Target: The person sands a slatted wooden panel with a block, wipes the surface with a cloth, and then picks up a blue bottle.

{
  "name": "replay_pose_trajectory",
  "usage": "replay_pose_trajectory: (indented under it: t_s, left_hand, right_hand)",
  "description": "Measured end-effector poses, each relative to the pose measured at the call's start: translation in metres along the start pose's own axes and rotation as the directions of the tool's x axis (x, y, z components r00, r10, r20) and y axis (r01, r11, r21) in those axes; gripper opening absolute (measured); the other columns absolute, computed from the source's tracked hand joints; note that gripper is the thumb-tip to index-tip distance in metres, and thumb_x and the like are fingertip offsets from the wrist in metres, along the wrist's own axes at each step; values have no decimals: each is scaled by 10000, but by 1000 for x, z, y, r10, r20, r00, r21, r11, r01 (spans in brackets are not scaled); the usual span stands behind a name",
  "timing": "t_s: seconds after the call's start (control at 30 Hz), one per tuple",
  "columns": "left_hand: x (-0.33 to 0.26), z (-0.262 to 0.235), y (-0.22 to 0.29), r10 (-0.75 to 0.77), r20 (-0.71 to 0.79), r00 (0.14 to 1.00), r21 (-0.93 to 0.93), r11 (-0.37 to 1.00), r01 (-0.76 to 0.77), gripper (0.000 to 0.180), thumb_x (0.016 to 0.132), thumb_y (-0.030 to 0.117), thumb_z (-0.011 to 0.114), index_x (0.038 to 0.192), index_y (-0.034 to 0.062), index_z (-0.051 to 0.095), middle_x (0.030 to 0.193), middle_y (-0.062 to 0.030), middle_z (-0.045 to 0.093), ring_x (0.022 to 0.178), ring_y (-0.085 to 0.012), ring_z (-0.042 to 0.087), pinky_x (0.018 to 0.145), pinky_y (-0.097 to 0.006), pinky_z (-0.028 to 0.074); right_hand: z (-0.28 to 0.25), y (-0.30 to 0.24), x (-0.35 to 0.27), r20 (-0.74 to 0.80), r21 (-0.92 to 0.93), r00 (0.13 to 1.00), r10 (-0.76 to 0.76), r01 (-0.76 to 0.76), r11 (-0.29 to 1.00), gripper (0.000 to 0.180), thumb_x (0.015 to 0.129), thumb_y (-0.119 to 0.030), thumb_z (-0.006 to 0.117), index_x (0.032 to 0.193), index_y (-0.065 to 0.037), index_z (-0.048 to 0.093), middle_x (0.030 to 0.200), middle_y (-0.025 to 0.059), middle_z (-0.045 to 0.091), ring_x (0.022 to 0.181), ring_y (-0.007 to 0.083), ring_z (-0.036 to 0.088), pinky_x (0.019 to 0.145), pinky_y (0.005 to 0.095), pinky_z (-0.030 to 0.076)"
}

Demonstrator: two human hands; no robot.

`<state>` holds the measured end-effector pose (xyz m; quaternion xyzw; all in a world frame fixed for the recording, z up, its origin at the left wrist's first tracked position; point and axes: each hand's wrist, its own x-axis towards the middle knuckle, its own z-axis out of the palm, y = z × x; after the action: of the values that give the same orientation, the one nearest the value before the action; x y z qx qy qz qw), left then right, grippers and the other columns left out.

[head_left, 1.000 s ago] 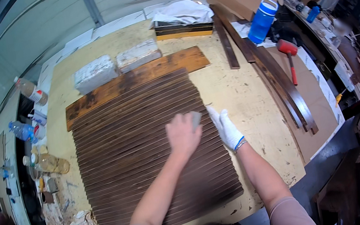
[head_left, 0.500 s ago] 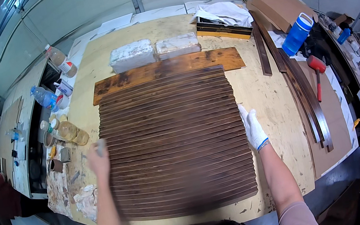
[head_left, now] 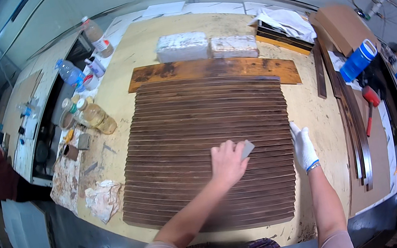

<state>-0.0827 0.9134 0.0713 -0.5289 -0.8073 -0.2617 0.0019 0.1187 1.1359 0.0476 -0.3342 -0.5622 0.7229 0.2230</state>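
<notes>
Dark brown wooden slats [head_left: 197, 116] lie side by side in a wide, close-set panel on the worktable in front of me. My left hand [head_left: 228, 164] is bare and rests on the slats right of their middle. Its fingers are closed around a small grey sanding block [head_left: 247, 149], which sticks out beside the fingertips. Along the right ends of the slats is my right hand [head_left: 305, 147], in a white knitted glove. That hand is open, fingers stretched out, thumb apart, its side against the slat ends.
Behind the slats lie a stained board [head_left: 216, 72] and two wrapped white blocks [head_left: 181, 47]. Bottles [head_left: 96, 118] and a crumpled rag [head_left: 104, 200] are at the left. At the right are long dark strips [head_left: 354, 133], a red mallet [head_left: 370, 97] and a blue jug [head_left: 357, 61].
My left hand has swept from the left ends of the slats rightward across them with the grey sanding block. My right hand stays at the right edge. The view has shifted.
</notes>
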Motion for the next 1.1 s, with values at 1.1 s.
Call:
replay_pose_trajectory:
  t_s: [1.1]
  left_hand:
    - [84, -17, -101, 181, -109, 977, 76, 982, -174, 382, 720, 140, 830, 1068, 43, 710, 1023, -129, 642, 947, -334, 600, 832, -461, 486]
  right_hand:
    - [-16, 14, -8, 13, -997, 943, -331, 36, 63, 588, 904, -117, 607, 1457, 25, 466, 1547, 274, 426, 1441, 438, 384, 1216, 504, 289]
